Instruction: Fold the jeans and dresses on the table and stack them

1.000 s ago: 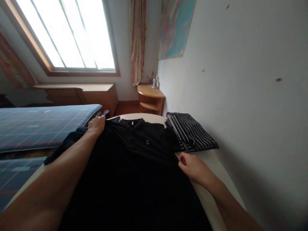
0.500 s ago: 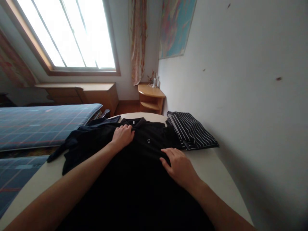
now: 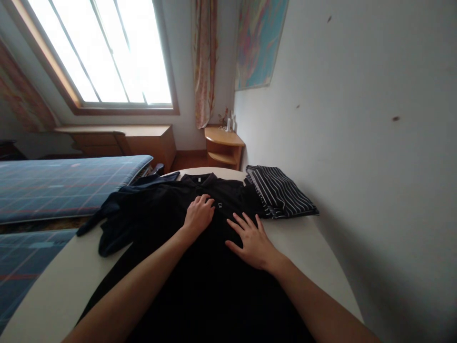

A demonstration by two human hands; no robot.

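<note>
A black polo shirt [image 3: 221,286] is spread out with its collar at the far end and a small white emblem on its chest. On the upper chest, left of the emblem, rests my left hand [image 3: 200,213], palm down and open, its fingers a little bent. My right hand [image 3: 252,242] lies lower on the shirt's right side, open with fingers spread wide. Dark navy cloth [image 3: 116,233] is bunched at the shirt's left side. Beyond the right sleeve sits a folded black cloth with white stripes [image 3: 285,193].
The shirt lies on a round pale table [image 3: 328,267]. Blue plaid mattresses [image 3: 71,186] stand to the left. A wall [image 3: 357,166] runs close along the right. A corner shelf [image 3: 223,137] and a wooden desk [image 3: 150,129] are beyond the table.
My left hand has slid from near the collar to the right and down the chest. My right hand has shifted slightly left and spread its fingers. The cloth at left has shifted.
</note>
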